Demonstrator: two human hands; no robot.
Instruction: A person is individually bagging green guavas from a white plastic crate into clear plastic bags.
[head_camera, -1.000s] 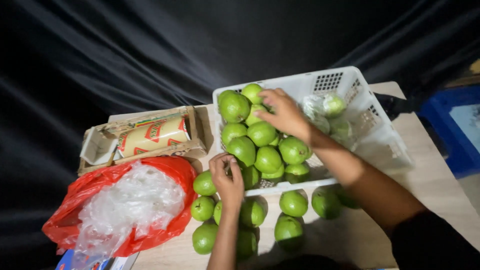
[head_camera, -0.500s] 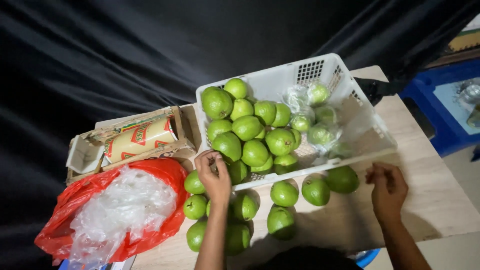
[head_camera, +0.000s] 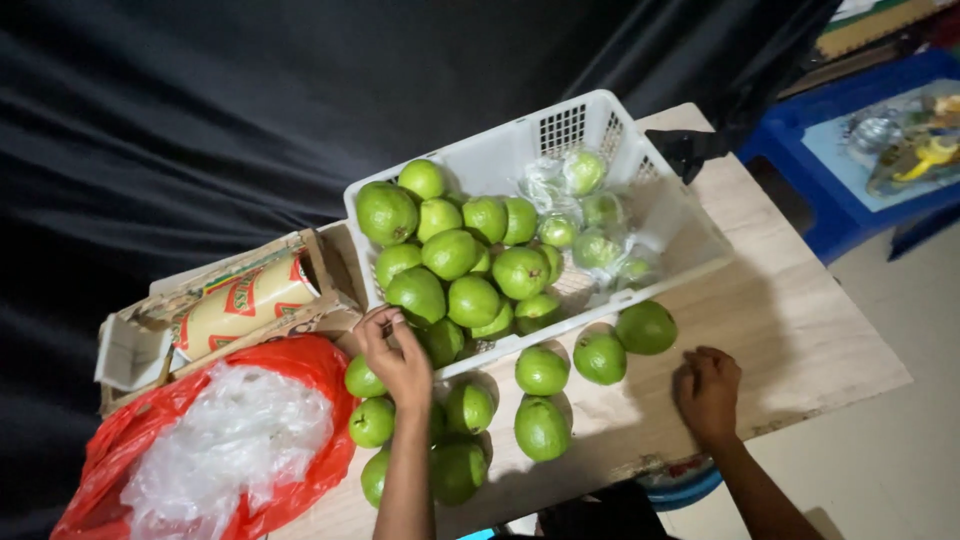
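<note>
A white plastic basket (head_camera: 480, 165) with slotted walls sits at the far side of a pale wooden table (head_camera: 800, 330), and it holds a heap of green guavas (head_camera: 450, 255) on its left half and a few more guavas wrapped in clear plastic bags (head_camera: 585, 225) on its right half. The left hand (head_camera: 398, 358) rests at the near left rim of the basket, fingers curled loosely with nothing clearly gripped in them, touching or just over the fruit at that edge; whether it presses a guava I cannot tell. Loose guavas (head_camera: 541, 400) lie on the table just near of the basket, some beside the left wrist and others between the two hands. The right hand (head_camera: 708, 388) lies on the bare tabletop to the right of those loose guavas, knuckles up, fingers folded under and empty. To the left of the basket an open cardboard box (head_camera: 130, 345) holds a cream and red roll (head_camera: 245, 308) lying on its side. Near of that box a red plastic bag (head_camera: 310, 365) gapes open with crumpled clear plastic (head_camera: 225, 440) bunched inside it.
</note>
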